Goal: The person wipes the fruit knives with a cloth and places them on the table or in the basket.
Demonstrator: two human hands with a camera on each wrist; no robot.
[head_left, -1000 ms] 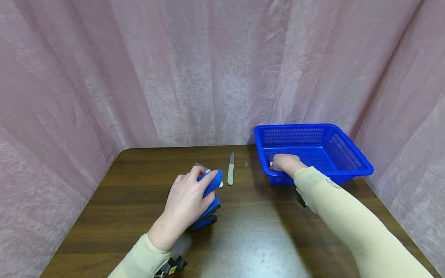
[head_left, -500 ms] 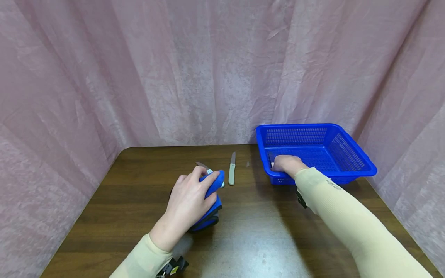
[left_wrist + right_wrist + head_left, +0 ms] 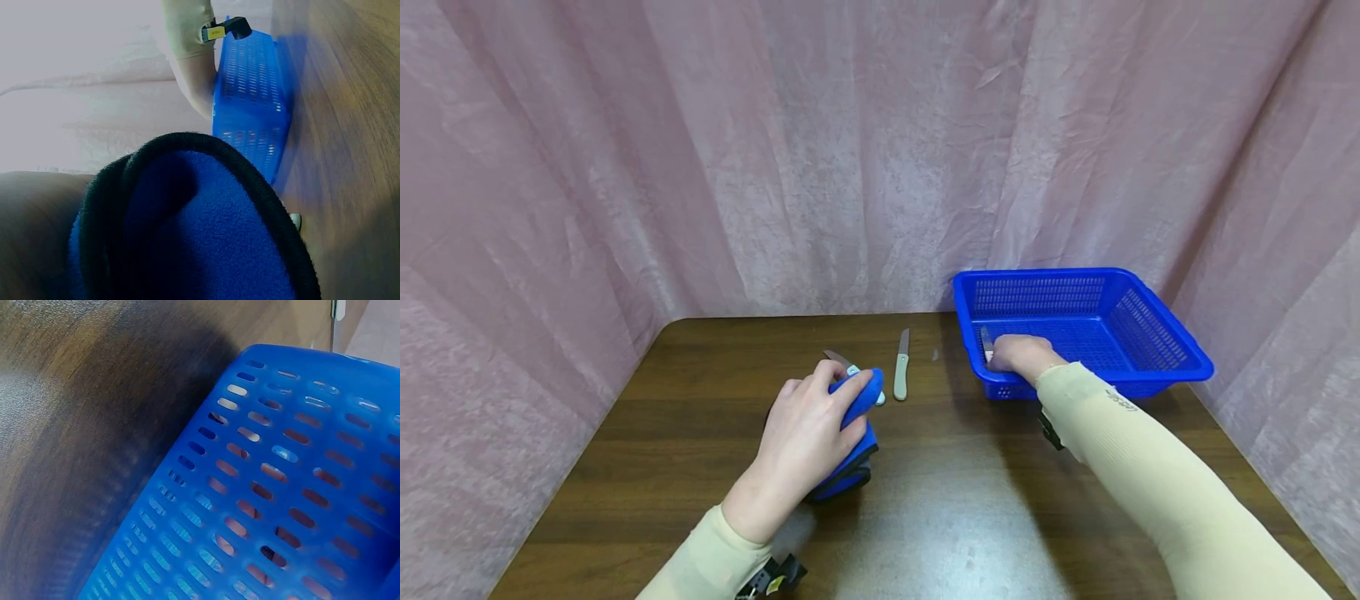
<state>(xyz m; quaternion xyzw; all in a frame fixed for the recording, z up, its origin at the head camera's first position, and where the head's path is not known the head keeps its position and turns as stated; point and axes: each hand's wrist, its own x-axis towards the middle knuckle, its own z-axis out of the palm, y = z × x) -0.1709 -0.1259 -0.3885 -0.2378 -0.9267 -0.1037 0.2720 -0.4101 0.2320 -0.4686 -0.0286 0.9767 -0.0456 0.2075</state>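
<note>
My left hand (image 3: 808,425) grips a folded blue cloth (image 3: 862,398) with black edging, low over the wooden table. In the left wrist view the cloth (image 3: 206,231) fills the foreground. Just beyond those fingers lies a knife (image 3: 837,359), its handle partly covered by hand and cloth. A second knife (image 3: 901,377), pale green in the handle, lies to the right. My right hand (image 3: 1022,354) reaches into the blue basket (image 3: 1157,308) at its front left corner, holding a knife whose blade (image 3: 986,338) points up past the knuckles. Its fingers are mostly hidden, glimpsed through the basket's slots (image 3: 250,506).
The basket stands at the table's back right, near the pink curtain (image 3: 850,167) that hangs behind and at both sides. The wooden table (image 3: 700,400) has a rounded back left corner. My right forearm (image 3: 1157,467) crosses the basket's front rim.
The knife blade beside my right hand shows more clearly in the basket now. The left hand and cloth stay in place; the whole view has shifted very slightly.
</note>
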